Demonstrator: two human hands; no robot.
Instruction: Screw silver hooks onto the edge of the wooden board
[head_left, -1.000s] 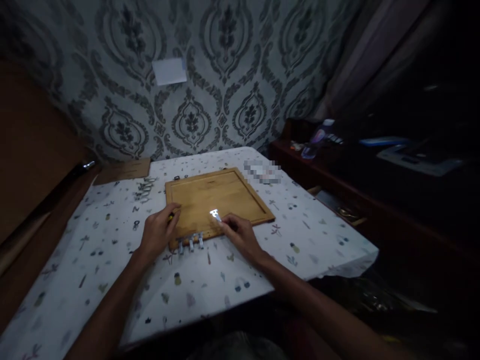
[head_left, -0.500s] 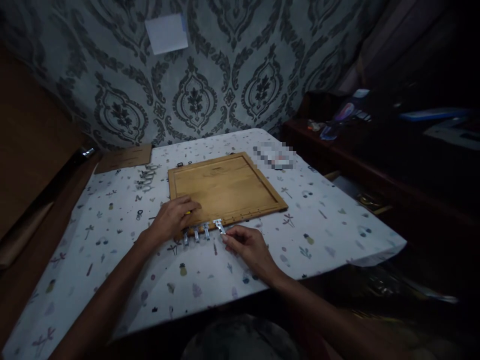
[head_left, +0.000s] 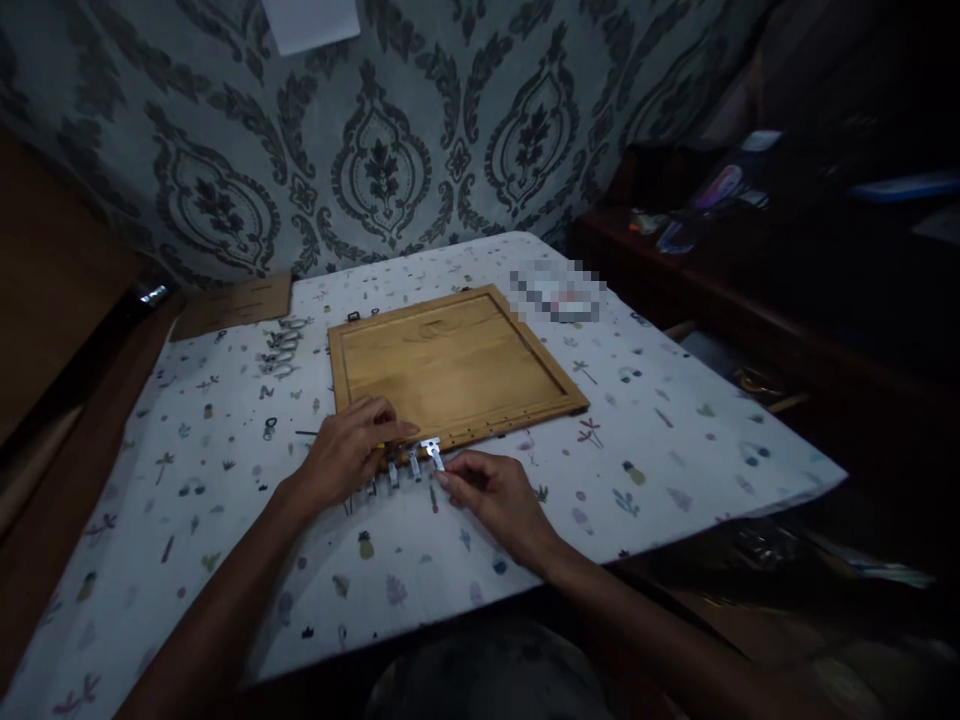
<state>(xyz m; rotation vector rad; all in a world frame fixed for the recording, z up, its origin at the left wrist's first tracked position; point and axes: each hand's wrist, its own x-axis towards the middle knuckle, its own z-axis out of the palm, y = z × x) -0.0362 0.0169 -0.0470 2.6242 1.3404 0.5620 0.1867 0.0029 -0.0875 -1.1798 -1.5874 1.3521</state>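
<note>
A wooden panel (head_left: 450, 350) with a raised frame lies flat on the table. My right hand (head_left: 495, 500) pinches the lower end of a silver metal latch (head_left: 433, 450), its wide upper end at the panel's near edge. To its left, several similar latches (head_left: 415, 464) hang in a row along that edge. My left hand (head_left: 349, 450) rests at the panel's near left corner, fingers curled. What looks like a screwdriver is in it: a yellow bit (head_left: 381, 446) shows under the fingers and a thin dark shaft (head_left: 306, 433) sticks out leftward. Most of that tool is hidden.
A patterned white cloth (head_left: 480, 560) covers the table. Several metal clasps (head_left: 281, 345) lie left of the panel, with a piece of brown cardboard (head_left: 232, 305) behind them. A blurred-out item (head_left: 559, 292) sits at the back right. A dark cabinet (head_left: 645, 260) stands right of the table.
The view has tilted down a little. My left hand has slid to the right along the near edge, closer to the latch in my right hand, which keeps its pinch.
</note>
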